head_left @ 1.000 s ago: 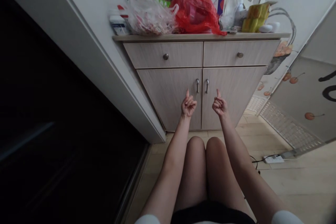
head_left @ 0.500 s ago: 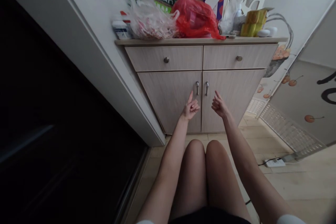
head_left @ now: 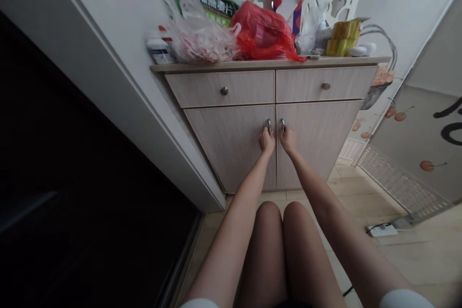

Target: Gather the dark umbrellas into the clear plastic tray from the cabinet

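A pale wood-grain cabinet stands before me, its left door (head_left: 227, 149) and right door (head_left: 317, 144) both closed. My left hand (head_left: 266, 141) has its fingers wrapped round the left metal door handle (head_left: 269, 123). On the other side of the centre seam, my right hand (head_left: 288, 139) is closed on the right door handle (head_left: 282, 122). Only the upper part of each handle shows above the fingers. Over the doors are a left drawer (head_left: 202, 90) and a right drawer (head_left: 346, 82), both closed, each with a round knob.
On the cabinet top (head_left: 231, 65) lie a clear plastic bag (head_left: 205, 41), a red plastic bag (head_left: 263, 31), a white bottle (head_left: 159, 51) and a yellow package (head_left: 342, 38). A dark panel (head_left: 72, 154) is at left. A power strip (head_left: 382, 230) rests on the floor at right.
Both hands have moved forward from just below and beside the handles, where the index fingers pointed out, and have closed round them. The view has shifted slightly; the doors remain closed.
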The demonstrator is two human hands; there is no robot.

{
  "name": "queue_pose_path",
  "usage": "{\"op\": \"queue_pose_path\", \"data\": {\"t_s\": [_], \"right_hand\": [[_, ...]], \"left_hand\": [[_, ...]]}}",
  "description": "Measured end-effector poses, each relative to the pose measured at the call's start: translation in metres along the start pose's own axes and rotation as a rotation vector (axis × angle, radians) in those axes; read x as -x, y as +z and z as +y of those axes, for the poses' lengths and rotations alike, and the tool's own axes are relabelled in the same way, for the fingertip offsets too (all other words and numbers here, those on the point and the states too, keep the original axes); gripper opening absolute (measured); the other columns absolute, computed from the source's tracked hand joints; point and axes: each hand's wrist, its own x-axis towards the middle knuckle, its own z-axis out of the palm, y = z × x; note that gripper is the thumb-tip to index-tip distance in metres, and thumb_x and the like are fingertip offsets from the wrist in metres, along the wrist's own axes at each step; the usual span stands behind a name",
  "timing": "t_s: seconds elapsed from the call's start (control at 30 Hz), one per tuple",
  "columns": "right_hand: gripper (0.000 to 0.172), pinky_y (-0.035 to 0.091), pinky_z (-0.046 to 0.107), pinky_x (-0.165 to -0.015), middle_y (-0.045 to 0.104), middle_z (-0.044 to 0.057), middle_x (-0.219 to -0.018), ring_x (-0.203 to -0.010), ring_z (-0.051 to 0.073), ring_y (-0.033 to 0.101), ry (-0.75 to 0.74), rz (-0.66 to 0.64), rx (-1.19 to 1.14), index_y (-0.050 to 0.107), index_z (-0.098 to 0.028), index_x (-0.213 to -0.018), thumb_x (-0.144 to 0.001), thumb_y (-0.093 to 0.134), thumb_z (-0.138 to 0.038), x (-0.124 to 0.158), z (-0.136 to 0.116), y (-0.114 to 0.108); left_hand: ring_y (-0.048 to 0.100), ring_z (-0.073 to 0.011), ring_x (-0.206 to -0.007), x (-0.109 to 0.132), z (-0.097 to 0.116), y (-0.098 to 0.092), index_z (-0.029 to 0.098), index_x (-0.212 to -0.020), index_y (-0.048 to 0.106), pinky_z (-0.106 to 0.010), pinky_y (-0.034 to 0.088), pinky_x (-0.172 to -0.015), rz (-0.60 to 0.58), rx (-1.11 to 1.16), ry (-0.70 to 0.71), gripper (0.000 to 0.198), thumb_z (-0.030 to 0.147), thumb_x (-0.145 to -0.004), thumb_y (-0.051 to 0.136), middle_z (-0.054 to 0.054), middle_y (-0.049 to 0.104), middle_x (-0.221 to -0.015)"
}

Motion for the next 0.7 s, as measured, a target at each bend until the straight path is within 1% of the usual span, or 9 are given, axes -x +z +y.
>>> {"op": "queue_pose_path", "data": {"t_s": [0.07, 0.17, 0.3, 0.4, 0.53, 0.63, 0.7], "right_hand": [[0.035, 0.046, 0.033, -0.076, 0.071, 0.017, -0.095, -0.085, 0.025, 0.066, -0.02, 0.032, -0.027, 0.065, -0.012, -0.113, -0.098, 0.038, -0.029, 0.004, 0.003, 0.001], [0.036, 0.046, 0.034, -0.075, 0.07, 0.017, -0.094, -0.081, 0.024, 0.064, -0.102, 0.093, -0.112, 0.065, -0.013, -0.106, -0.098, 0.035, -0.031, 0.018, 0.012, -0.003], [0.036, 0.046, 0.033, -0.076, 0.069, 0.014, -0.096, -0.085, 0.024, 0.064, -0.176, 0.129, -0.179, 0.063, -0.015, -0.102, -0.098, 0.034, -0.034, 0.05, 0.028, -0.021], [0.036, 0.044, 0.031, -0.075, 0.069, 0.013, -0.096, -0.088, 0.023, 0.063, -0.187, 0.146, -0.199, 0.063, -0.017, -0.103, -0.098, 0.035, -0.04, 0.08, 0.042, -0.042], [0.038, 0.041, 0.03, -0.071, 0.07, 0.012, -0.095, -0.077, 0.021, 0.062, -0.185, 0.159, -0.222, 0.064, -0.018, -0.1, -0.097, 0.039, -0.046, 0.117, 0.062, -0.074], [0.04, 0.04, 0.03, -0.067, 0.071, 0.011, -0.092, -0.068, 0.019, 0.058, -0.188, 0.183, -0.228, 0.066, -0.019, -0.099, -0.096, 0.041, -0.05, 0.142, 0.081, -0.101], [0.041, 0.038, 0.029, -0.064, 0.071, 0.01, -0.09, -0.062, 0.017, 0.054, -0.172, 0.204, -0.22, 0.066, -0.019, -0.099, -0.094, 0.042, -0.052, 0.158, 0.095, -0.12]], "left_hand": [[0.068, -0.0235, -0.101, 0.006, -0.004, 0.002, 0.017, -0.112, 0.064, -0.032, 0.048, -0.086, 0.039, -0.012, 0.015, 0.023, 0.018, -0.096, 0.048, -0.015, 0.072, -0.107], [0.068, -0.0227, -0.099, 0.021, -0.009, 0.002, 0.016, -0.111, 0.063, -0.031, 0.048, -0.084, 0.084, -0.011, 0.043, 0.023, 0.019, -0.098, 0.044, -0.015, 0.072, -0.105], [0.067, -0.0227, -0.098, 0.05, -0.018, -0.011, 0.015, -0.109, 0.062, -0.032, 0.046, -0.087, 0.097, -0.011, 0.071, 0.023, 0.017, -0.098, 0.042, -0.016, 0.071, -0.104], [0.066, -0.0234, -0.098, 0.073, -0.026, -0.027, 0.016, -0.107, 0.062, -0.033, 0.045, -0.089, 0.099, 0.006, 0.121, 0.022, 0.016, -0.097, 0.043, -0.015, 0.07, -0.102], [0.066, -0.0252, -0.097, 0.1, -0.041, -0.051, 0.017, -0.097, 0.062, -0.034, 0.045, -0.089, 0.117, 0.073, 0.155, 0.017, 0.016, -0.095, 0.045, -0.016, 0.069, -0.098], [0.066, -0.0254, -0.094, 0.122, -0.058, -0.068, 0.019, -0.092, 0.062, -0.035, 0.046, -0.089, 0.179, 0.142, 0.174, 0.015, 0.019, -0.094, 0.047, -0.013, 0.069, -0.093], [0.067, -0.0257, -0.092, 0.137, -0.072, -0.081, 0.019, -0.094, 0.062, -0.036, 0.047, -0.088, 0.239, 0.155, 0.179, 0.016, 0.024, -0.093, 0.047, -0.013, 0.07, -0.093]]}}
